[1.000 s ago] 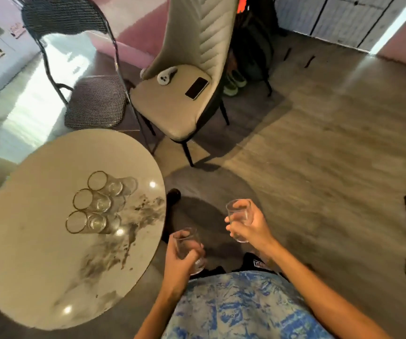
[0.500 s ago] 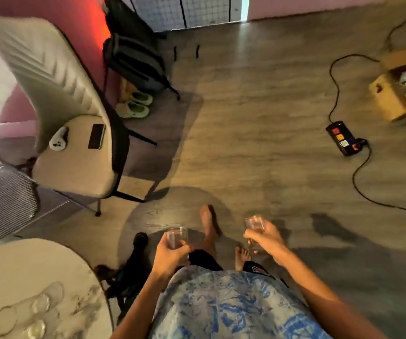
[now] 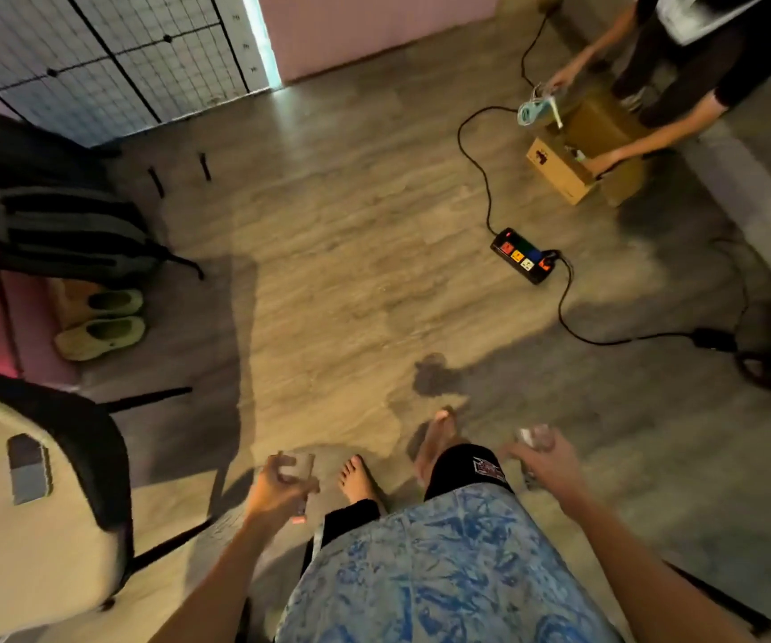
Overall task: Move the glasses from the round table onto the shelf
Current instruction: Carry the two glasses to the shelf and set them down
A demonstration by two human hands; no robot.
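Note:
My left hand point(image 3: 274, 491) is wrapped around a clear drinking glass point(image 3: 297, 465), held upright low in front of my body. My right hand point(image 3: 546, 464) grips a second clear glass point(image 3: 534, 437) at about the same height, out to the right. Both glasses are blurred by motion. My bare feet stand on the wooden floor between the two hands. The round table and the shelf are out of view.
A beige chair point(image 3: 17, 540) with a phone on its seat stands at lower left. A dark backpack point(image 3: 59, 234) and green shoes point(image 3: 100, 334) lie at left. A power strip point(image 3: 525, 255) with cables crosses the floor ahead. Another person crouches over a cardboard box point(image 3: 574, 164) at upper right.
The view has swung right, away from the round table, which has left the frame. Both hands still carry their glasses and have spread farther apart. A person at a box came into view.

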